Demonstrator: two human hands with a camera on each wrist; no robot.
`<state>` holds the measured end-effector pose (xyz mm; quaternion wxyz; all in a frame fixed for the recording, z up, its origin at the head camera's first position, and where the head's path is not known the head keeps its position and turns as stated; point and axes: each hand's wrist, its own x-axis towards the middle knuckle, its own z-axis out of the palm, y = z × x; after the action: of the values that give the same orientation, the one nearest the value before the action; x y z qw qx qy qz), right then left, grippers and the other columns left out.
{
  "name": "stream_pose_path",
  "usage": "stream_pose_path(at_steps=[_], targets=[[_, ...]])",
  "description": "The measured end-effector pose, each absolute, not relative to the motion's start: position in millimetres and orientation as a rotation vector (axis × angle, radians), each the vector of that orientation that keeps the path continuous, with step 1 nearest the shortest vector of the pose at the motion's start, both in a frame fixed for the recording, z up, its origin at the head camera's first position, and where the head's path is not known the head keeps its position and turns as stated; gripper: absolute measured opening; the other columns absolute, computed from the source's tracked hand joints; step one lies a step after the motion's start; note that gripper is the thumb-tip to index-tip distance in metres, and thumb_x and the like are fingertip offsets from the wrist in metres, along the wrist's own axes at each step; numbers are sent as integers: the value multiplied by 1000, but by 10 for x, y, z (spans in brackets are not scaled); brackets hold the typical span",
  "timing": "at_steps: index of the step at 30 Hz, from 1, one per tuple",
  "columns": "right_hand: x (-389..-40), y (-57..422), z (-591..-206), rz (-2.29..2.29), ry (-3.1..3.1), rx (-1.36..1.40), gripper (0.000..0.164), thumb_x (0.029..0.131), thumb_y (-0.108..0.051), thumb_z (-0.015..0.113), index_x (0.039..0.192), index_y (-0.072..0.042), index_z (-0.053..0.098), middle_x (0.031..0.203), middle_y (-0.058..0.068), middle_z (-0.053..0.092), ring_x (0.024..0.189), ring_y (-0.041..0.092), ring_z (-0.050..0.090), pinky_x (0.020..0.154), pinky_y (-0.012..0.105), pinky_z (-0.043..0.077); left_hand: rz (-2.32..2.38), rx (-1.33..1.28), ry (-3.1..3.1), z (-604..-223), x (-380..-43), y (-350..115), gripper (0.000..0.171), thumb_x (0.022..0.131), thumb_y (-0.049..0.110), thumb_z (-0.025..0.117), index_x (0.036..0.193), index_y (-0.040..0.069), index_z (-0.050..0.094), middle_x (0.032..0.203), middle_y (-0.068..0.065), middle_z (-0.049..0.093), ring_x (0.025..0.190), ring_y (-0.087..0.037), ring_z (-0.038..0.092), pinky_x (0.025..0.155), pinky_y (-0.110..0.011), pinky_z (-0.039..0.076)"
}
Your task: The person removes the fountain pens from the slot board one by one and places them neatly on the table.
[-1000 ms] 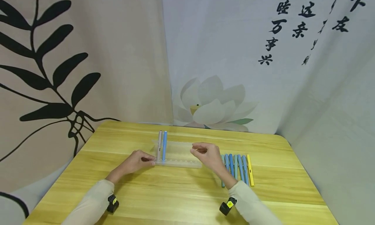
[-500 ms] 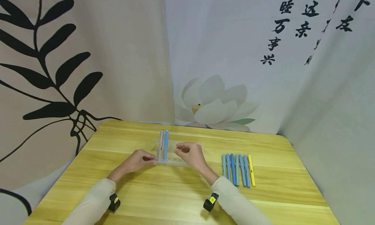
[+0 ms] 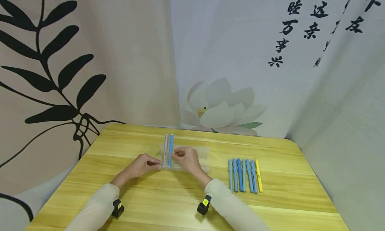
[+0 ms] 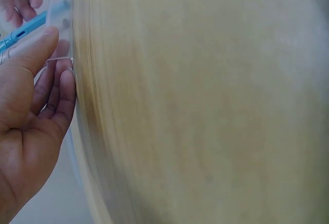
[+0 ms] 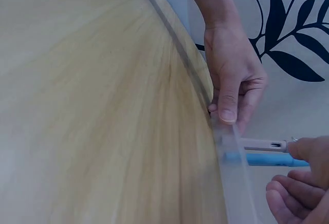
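A clear plastic pen rack [image 3: 204,156] lies on the table, with a notched strip along its near edge. My left hand [image 3: 142,165] pinches the strip's left end between thumb and fingers. Two capped pens are set side by side in the rack, a greyish-pink pen [image 3: 165,147] at the far left and a blue pen [image 3: 171,147] beside it. My right hand [image 3: 187,158] is over the rack, its fingertips right at the blue pen. In the right wrist view, its loosely bent fingers [image 5: 290,198] show no firm grip; whether they touch the pen is hard to tell.
Right of the rack, several pens lie in a row on the wooden table [image 3: 288,177]: green pens [image 3: 230,174], blue pens [image 3: 240,174] and a yellow pen [image 3: 259,176] at the right end. A patterned cloth [image 3: 228,57] hangs behind the table.
My right hand has moved left across the rack, from its right end to beside the blue pen. The left hand has kept its hold on the rack's left end.
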<state>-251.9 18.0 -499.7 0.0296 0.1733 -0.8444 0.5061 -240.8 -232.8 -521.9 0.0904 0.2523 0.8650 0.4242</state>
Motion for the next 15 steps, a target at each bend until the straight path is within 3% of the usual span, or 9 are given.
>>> stream_pose_path(at_steps=[4, 15], targets=[[-2514, 104, -5026, 1573, -2602, 494, 25, 92, -20, 79, 108, 0, 78, 99, 10, 78, 84, 18, 75, 67, 25, 59, 1266, 747, 2569, -5211, -2404, -2332, 28, 99, 24, 70, 117, 4, 77, 112, -8, 76, 88, -9, 70, 75, -25, 57], [-2555, 9, -5084, 1517, -2597, 423, 16, 90, -24, 81, 93, -9, 82, 83, -1, 78, 67, 2, 68, 59, 20, 54, 1264, 759, 2579, -5205, -2413, -2329, 30, 98, 25, 71, 117, 2, 76, 115, -12, 75, 94, -11, 71, 78, -26, 58]])
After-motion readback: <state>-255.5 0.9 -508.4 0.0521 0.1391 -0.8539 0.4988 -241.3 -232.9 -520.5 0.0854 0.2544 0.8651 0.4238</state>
